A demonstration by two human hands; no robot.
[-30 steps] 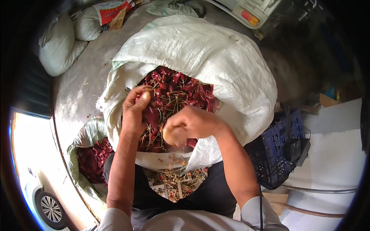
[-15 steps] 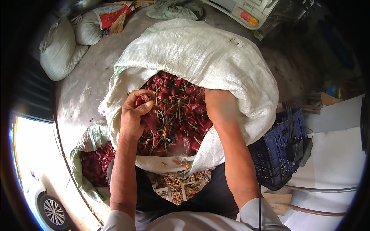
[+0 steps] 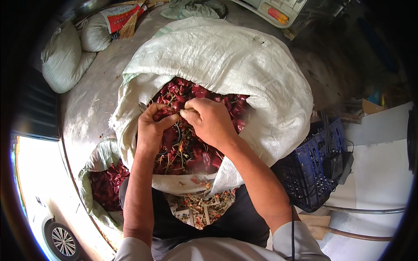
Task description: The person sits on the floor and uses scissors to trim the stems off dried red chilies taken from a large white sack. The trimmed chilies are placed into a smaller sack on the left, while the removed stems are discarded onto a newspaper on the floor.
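Observation:
A large white woven sack [image 3: 217, 52], mouth folded open, holds dark red dried chilies [image 3: 204, 156] mixed with thin stalks. My left hand [image 3: 152, 124] is closed around a red chili [image 3: 164, 112] at the left of the opening. My right hand [image 3: 207, 119] pinches right beside that chili, close to the left thumb; what lies between its fingertips is too small to make out. Part of a dark ring [image 3: 176, 135] shows below the left hand. Between my dark-trousered knees, plant scraps [image 3: 196, 209] lie around pale slats.
A second chili sack [image 3: 109, 187] stands at left, a blue plastic crate [image 3: 305, 174] with black devices at right. Filled sacks [image 3: 63, 65] and a straw broom [image 3: 128, 28] are behind at left. A car wheel [image 3: 62, 238] shows lower left, a wooden-handled tool [image 3: 318, 226] lower right.
My right hand has moved from the right side of the sack opening leftward to meet my left hand. My left hand still grips a chili.

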